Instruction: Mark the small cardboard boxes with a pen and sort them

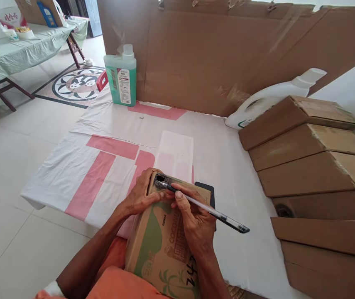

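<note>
A printed cardboard box (158,245) with green palm art and handwritten digits rests tilted on my lap. My left hand (141,195) grips its far left corner. My right hand (194,220) lies on top of the box and holds a clear black pen (214,214). The pen's tip touches a dark blacked-out patch (161,181) at the box's far end. A small dark object (206,193) lies on the cloth just behind the box.
A white and pink cloth (108,137) covers the floor. Several plain brown boxes (308,162) are stacked at the right. A green bottle (121,77) and a white jug (273,97) stand before a cardboard wall (211,54). A covered table (18,52) stands far left.
</note>
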Action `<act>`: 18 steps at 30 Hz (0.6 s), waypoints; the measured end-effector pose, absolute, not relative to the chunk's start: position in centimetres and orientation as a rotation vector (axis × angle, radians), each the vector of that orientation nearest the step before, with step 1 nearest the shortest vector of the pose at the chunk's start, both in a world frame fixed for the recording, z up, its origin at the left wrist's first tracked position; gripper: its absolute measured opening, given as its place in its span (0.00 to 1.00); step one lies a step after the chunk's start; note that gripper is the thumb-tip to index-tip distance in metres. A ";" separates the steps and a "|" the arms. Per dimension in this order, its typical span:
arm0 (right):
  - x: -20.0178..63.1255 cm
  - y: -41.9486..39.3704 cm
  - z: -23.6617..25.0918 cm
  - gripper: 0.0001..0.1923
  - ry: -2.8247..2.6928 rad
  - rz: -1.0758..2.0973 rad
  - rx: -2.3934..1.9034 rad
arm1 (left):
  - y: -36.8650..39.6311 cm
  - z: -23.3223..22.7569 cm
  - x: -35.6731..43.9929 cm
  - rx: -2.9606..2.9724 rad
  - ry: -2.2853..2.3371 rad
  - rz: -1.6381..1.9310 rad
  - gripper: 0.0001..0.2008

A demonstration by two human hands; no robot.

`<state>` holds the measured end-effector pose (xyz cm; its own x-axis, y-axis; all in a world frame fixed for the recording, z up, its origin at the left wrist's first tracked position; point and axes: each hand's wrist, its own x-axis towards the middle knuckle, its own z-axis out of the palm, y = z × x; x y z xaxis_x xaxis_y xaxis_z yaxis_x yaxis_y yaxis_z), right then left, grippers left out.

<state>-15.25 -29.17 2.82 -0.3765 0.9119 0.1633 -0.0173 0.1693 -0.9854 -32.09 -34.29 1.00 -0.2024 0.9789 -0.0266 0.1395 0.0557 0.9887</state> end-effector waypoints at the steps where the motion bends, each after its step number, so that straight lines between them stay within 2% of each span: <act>1: -15.3 -29.2 2.8 0.08 -1.608 1.325 -0.881 | -34.3 1.0 -32.1 1.182 1.498 1.249 0.23; 11: -15.3 -28.6 2.5 0.09 -1.805 1.196 -0.902 | -33.8 1.2 -32.1 1.137 1.542 1.202 0.20; 18: -15.2 -28.9 3.0 0.09 -1.749 1.131 -1.008 | -34.1 0.7 -32.4 1.177 1.527 1.213 0.24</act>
